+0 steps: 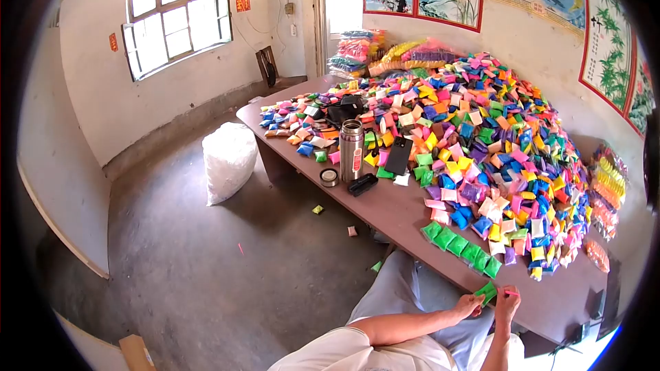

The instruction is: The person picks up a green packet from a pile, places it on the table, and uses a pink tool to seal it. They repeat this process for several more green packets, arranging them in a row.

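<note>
My left hand (469, 306) is closed on a small green packet (486, 293) at the table's front edge. Close to its right, my right hand (507, 304) is closed with a thin pink strip (511, 293) at its fingers, beside the packet. Just beyond my hands, several green packets (456, 244) lie in a row on the brown table (412, 223). Behind the row rises a large heap of small packets (474, 137) in many colours.
A steel flask (351, 151), its lid (329, 177), a black case (362, 185) and a phone (399, 156) stand or lie left of the heap. A white sack (229, 165) is on the floor. Bundled packets (606, 189) sit at the right.
</note>
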A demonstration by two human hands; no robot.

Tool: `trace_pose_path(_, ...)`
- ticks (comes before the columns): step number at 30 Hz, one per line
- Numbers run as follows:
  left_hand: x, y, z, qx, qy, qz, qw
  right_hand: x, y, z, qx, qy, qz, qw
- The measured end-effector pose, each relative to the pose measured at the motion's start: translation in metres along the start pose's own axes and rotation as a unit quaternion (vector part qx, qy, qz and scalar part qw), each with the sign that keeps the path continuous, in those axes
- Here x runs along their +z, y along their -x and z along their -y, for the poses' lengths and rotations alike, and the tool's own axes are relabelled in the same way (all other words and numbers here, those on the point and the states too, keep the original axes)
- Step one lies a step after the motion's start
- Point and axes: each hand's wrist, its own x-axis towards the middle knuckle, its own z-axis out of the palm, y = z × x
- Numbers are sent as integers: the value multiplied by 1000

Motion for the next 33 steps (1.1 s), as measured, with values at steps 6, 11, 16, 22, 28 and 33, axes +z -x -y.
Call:
trace_pose_path(6, -6, -1, 5, 24, 18, -11, 999, -5, 10, 33, -28, -9, 35, 999)
trace_pose_path(11, -6, 7, -7, 12, -10, 16, 1000, 7, 7, 12, -48, 17, 2, 999)
trace_pose_path(16, -4, 12, -12, 4, -17, -1, 1000, 7, 6, 4, -14, 14, -31, 999)
trace_pose_path(22, -5, 12, -5, 10, 14, -15, 1000, 7, 16, 30, -27, -2, -14, 1000)
trace_pose_path(28, 2, 10, -7, 19, 17, -42, 999, 12, 16, 36, -67, 14, 22, 997)
trace_pose_path(33, 5, 12, -16, 31, 1, -24, 999, 12, 14, 32, -43, 28, 31, 998)
